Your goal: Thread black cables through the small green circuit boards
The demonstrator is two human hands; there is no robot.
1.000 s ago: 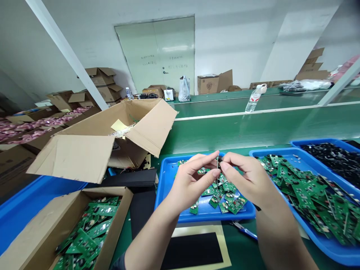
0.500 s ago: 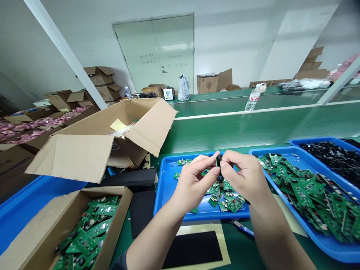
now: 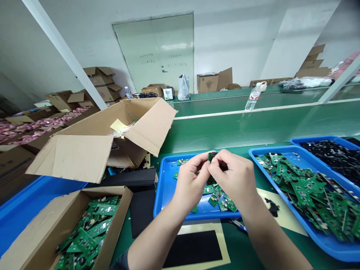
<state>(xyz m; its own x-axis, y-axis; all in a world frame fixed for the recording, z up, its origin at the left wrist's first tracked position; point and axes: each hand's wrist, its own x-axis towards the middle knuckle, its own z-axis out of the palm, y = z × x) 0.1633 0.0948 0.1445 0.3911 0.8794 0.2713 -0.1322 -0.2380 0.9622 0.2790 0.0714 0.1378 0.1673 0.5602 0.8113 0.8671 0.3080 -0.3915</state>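
Above the middle blue tray (image 3: 165,195), a small green circuit board (image 3: 210,156) with a dark part on it is held up between both hands. My left hand (image 3: 191,182) is closed, pinching the board between thumb and fingertips. From the other side, my right hand (image 3: 236,176) is closed too, its fingertips pressed at the dark part on the board. Those fingers hide most of the piece. Below them, several small green circuit boards (image 3: 216,195) lie loose in the tray.
At right, a blue tray (image 3: 253,151) holds larger green boards, with a tray of black parts (image 3: 326,150) behind. An open carton of boards (image 3: 128,195) is at left. Pliers (image 3: 239,225), a black sheet (image 3: 194,249) and dark scraps (image 3: 272,207) lie nearby. A large open carton (image 3: 149,123) stands behind.
Both hands have moved slightly left with the circuit board, and it has turned so more of its green face shows. Dark scraps on the yellow paper are now uncovered beside my right forearm.
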